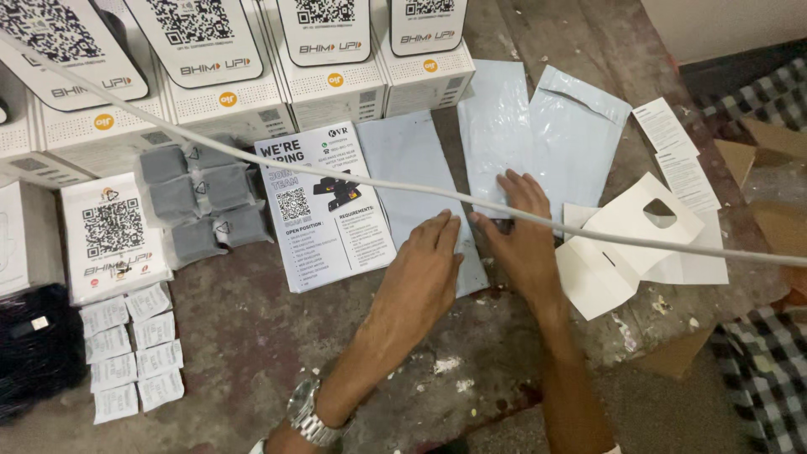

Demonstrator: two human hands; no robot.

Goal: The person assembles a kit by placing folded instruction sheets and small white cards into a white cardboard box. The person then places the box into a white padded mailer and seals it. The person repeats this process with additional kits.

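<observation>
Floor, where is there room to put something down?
A bare patch of floor lies below the flyer, between the small packets and the left hand. Another lies up top, right of the white boxes. The left side and the envelopes are crowded.

Worn brown-grey work surface (252, 336) is filling most of view, showing scratches, reddish stains and white flecks. Pale wall (723, 25) is showing at 1 o'clock, dark strip running under it. Checked black-and-white cloth (756, 370) is lying at 4 o'clock, and again at 2 o'clock. Brown cardboard pieces (773, 176) are lying at 3 o'clock. White cable (277, 160) is crossing whole view from 10 o'clock to 3 o'clock. Light is falling evenly, soft, without strong shadows.
</observation>
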